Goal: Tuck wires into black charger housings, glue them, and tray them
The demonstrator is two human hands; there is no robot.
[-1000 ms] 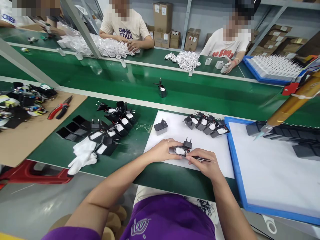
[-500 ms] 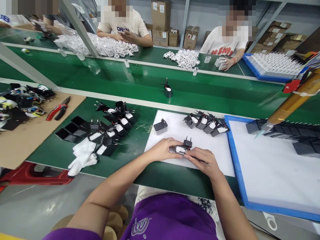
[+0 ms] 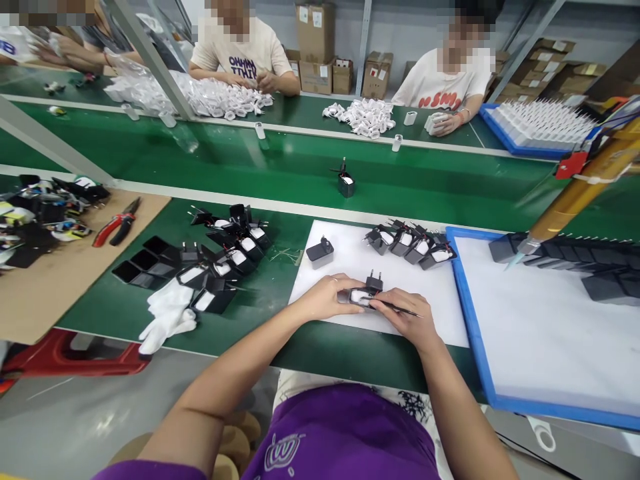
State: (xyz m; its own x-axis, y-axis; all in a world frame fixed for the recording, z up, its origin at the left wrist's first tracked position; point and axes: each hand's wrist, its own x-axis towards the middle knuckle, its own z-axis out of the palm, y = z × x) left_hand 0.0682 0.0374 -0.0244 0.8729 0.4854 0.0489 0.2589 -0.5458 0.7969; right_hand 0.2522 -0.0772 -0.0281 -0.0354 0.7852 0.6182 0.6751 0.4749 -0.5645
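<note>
My left hand (image 3: 327, 298) is closed around a black power adapter case (image 3: 361, 297), holding it low over the white sheet. White material shows inside the case, and its two-pin plug cap (image 3: 374, 281) stands up at the far side on wires. Pinched in my right hand (image 3: 406, 315) is a pair of slim dark tweezers (image 3: 400, 309), its tip at the case opening. A closed black adapter (image 3: 320, 253) stands beyond my left hand. Several open adapters (image 3: 410, 244) with plug caps hanging off lie farther right on the sheet.
A blue-rimmed tray (image 3: 467, 320) with black adapters is at the right, under a golden powered screwdriver (image 3: 565, 193). White gloves (image 3: 167, 313), more adapters (image 3: 235, 247) and red-handled pliers (image 3: 117, 223) lie left. One adapter (image 3: 345, 184) sits on the green belt (image 3: 280, 173); co-workers sit beyond.
The adapter on the green belt has shifted slightly right, as have white cases along the far edge. My right hand's tweezers have tilted slightly at the case; my left hand keeps its hold.
</note>
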